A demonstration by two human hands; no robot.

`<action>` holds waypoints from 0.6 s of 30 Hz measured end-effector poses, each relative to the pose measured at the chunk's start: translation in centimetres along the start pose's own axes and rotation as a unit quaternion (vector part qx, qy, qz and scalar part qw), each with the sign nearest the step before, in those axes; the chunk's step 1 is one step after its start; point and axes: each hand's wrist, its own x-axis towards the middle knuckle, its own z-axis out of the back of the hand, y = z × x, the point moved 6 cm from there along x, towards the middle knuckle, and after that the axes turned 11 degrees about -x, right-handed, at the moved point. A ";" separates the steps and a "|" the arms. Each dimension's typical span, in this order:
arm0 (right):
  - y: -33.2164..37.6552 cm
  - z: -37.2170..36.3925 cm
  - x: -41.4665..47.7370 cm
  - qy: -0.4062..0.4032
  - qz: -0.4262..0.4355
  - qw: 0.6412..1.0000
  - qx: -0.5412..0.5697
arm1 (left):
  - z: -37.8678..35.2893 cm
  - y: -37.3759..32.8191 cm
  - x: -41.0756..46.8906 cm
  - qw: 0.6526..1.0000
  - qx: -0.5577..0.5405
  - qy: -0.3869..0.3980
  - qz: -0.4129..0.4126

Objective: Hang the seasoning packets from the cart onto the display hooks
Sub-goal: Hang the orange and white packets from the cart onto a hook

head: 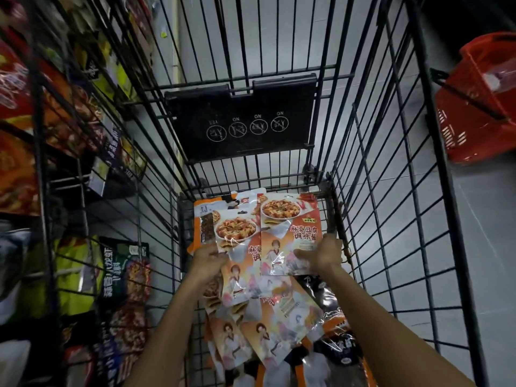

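Hands (208, 258) gripping upright packets (287, 236)

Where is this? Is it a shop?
Most likely yes, a supermarket aisle. A wire shopping cart holds a pile of seasoning packets, a rack of hanging packaged foods stands to the left, and a red shopping basket sits on the floor to the right.

Two bare forearms enter from bottom edge, no sleeves visible. Left hand (208, 259) bare: no glove, ring or watch seen. Right hand (321, 254) bare too, wrist unadorned. Forearms slim, long, uncovered up to frame edge. Nails too small and blurred to judge.
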 end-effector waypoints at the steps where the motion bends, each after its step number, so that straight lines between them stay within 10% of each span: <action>1: 0.0 0.0 0.2 0.016 -0.012 1.000 0.002 | -0.2 0.2 -0.1 1.000 -0.026 -0.005 0.004; 18: 2.5 0.0 -0.9 0.086 0.054 0.993 0.061 | -1.9 1.9 -0.2 0.992 -0.105 -0.060 -0.025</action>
